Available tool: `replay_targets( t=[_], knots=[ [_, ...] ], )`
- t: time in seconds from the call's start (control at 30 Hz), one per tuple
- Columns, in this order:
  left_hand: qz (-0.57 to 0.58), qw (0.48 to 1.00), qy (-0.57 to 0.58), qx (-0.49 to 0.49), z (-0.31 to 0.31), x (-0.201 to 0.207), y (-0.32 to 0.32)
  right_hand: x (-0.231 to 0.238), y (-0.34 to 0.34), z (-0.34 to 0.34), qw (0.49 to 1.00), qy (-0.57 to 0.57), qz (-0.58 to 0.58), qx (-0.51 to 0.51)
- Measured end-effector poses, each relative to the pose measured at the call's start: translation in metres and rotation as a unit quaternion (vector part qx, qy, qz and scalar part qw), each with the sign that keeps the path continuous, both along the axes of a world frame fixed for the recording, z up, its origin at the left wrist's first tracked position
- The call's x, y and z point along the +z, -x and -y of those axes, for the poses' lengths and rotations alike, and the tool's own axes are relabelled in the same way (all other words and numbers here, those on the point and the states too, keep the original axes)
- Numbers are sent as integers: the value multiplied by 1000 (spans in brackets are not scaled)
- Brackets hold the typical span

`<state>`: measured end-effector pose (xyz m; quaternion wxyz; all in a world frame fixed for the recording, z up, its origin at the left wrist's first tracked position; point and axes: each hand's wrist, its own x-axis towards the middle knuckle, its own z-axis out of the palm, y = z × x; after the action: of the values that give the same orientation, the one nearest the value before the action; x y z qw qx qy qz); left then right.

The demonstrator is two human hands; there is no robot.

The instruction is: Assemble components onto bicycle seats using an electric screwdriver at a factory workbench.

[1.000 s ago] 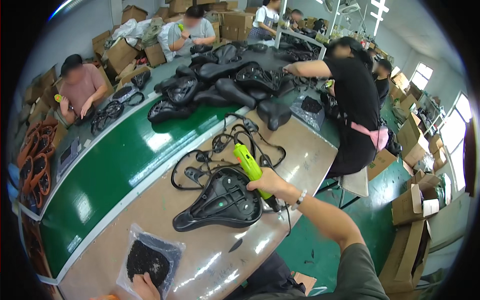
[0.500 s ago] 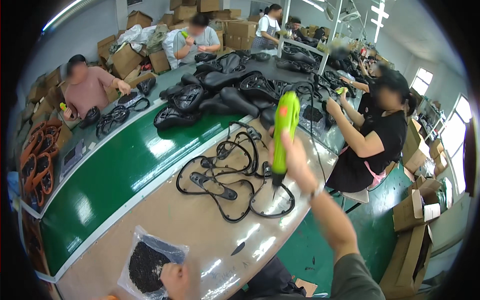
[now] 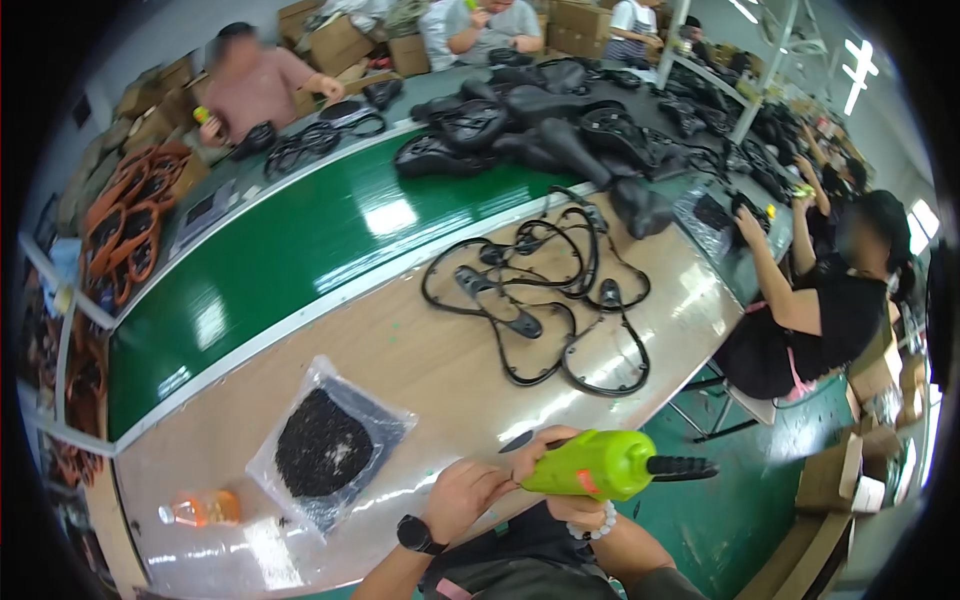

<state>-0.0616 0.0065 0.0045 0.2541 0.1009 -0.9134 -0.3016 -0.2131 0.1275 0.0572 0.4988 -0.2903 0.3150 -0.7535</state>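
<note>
Gripping a lime-green electric screwdriver (image 3: 592, 465) at lower centre of the frame, right hand (image 3: 556, 478) wrapped around its body, black nose pointing toward the right edge. Meeting it from the left, left hand (image 3: 466, 495), wristwatch on the wrist, fingertips (image 3: 503, 484) closing on the tool's near end beside a small dark piece; whether pinching a screw or only touching the tool, cannot tell. Holding both hands just over the near rim of the wooden counter (image 3: 420, 360), low in the frame. Lying left of the hands, a clear plastic bag of small black screws (image 3: 322, 452), with an orange-tinted bottle (image 3: 200, 508) on its side further left. Resting well apart, upper right of centre, a tangle of black saddle frames (image 3: 545, 290); beyond it, a green conveyor belt (image 3: 280, 260) and a heap of black bicycle saddles (image 3: 520, 125). Probably loading or readying the driver tip; next, likely steadying the fastener on the bit and reaching across for a frame.
</note>
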Motion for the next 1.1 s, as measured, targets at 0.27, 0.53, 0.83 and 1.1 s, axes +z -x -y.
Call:
replay_targets(
  t=[0.27,0.53,0.83,1.1],
  knots=[
    [0,999,-29,-40,4,-12,-9,-18,-17,12,991,87,13,-101],
    [71,995,-43,-50,10,-17,4,-34,-1,17,973,-88,15,-211],
    [43,989,126,-70,71,39,231,-120,113,-46,953,-25,270,-135],
    [48,932,360,12,77,4,494,-158,119,-55,925,-25,356,-133]
  ],
)
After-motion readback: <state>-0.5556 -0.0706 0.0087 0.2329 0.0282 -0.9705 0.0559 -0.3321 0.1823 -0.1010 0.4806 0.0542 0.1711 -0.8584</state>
